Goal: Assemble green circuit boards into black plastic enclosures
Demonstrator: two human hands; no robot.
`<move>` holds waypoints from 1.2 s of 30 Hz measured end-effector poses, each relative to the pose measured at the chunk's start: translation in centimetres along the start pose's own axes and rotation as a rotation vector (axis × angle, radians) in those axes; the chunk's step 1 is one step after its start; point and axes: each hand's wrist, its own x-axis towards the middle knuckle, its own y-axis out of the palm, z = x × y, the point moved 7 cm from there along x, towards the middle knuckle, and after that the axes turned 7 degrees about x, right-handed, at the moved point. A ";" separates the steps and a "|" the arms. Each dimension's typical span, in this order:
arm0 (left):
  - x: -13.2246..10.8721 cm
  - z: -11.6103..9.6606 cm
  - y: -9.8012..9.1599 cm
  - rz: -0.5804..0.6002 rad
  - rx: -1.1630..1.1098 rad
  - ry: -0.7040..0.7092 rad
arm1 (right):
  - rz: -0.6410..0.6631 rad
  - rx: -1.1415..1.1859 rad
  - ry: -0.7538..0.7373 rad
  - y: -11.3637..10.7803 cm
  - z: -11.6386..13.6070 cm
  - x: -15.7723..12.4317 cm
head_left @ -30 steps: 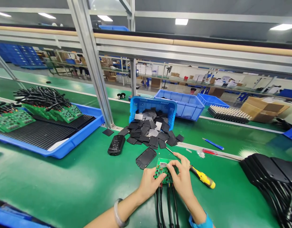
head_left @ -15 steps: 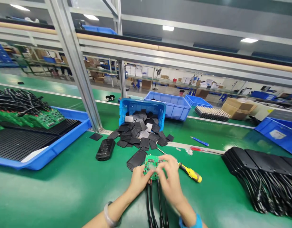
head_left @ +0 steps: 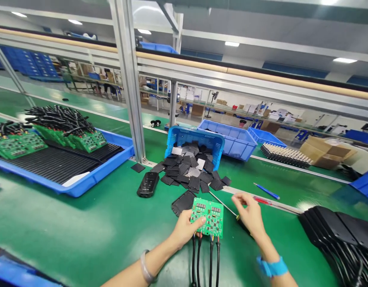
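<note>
a glossy green bench [head_left: 112, 235] spreads under everything, catching pale reflections of the lights; above it, near the middle, the circuit board [head_left: 215, 223] is in the left hand [head_left: 185, 231], thumb over its face at the left edge, four black cables [head_left: 211, 259] hanging toward the person; the right hand [head_left: 251, 215] is apart from the board, over the handle end of a screwdriver [head_left: 224, 205], thumb and fingertips drawn close together, though i cannot tell whether anything is between them; just behind the board lies a black shell [head_left: 182, 203], with a black buttoned case [head_left: 148, 184] to its left; beyond, dark ribbed plates [head_left: 184, 171] sprawl from a tipped blue basket [head_left: 186, 137]; a blue tray [head_left: 106, 171] with more wired boards [head_left: 91, 141] sits at left, a stack of black cased units [head_left: 336, 227] at right, near a blue pen [head_left: 266, 191]; a metal post [head_left: 130, 87] rises from the bench; behind it, shelves, cardboard boxes [head_left: 321, 153] and a standing fan [head_left: 213, 96] fill the room, under ceiling lights [head_left: 232, 44].
</note>
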 end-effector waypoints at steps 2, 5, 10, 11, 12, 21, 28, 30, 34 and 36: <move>-0.1 -0.4 -0.2 -0.036 0.095 0.058 | 0.055 0.056 -0.117 1.9 4.2 -1.9; -0.3 -1.1 -0.5 -0.097 0.246 0.157 | -0.041 0.003 -0.300 3.3 8.6 -4.2; -0.4 -1.2 -0.8 -0.125 0.283 0.196 | -0.128 0.055 -0.307 4.3 9.8 -4.9; -0.3 -1.0 -0.9 -0.122 0.256 0.180 | -0.110 0.096 -0.295 4.3 9.7 -4.6; -0.2 -0.7 -0.9 -0.116 0.226 0.159 | -0.088 0.134 -0.285 4.2 9.6 -4.2; 0.2 0.9 -0.1 -0.027 -0.049 -0.003 | -0.139 0.249 0.039 -3.5 0.2 1.0; 0.2 0.4 0.1 -0.019 -0.283 -0.082 | 0.495 0.571 0.212 4.6 2.5 -5.8; 0.2 0.3 0.3 -0.001 -0.326 -0.089 | 0.541 0.712 0.277 7.1 4.3 -8.1; -0.2 0.5 0.6 0.017 -0.385 -0.101 | 0.363 1.085 0.577 9.2 4.8 -10.7; -0.3 0.6 0.7 0.014 -0.407 -0.100 | 0.360 1.165 0.629 9.6 4.7 -11.1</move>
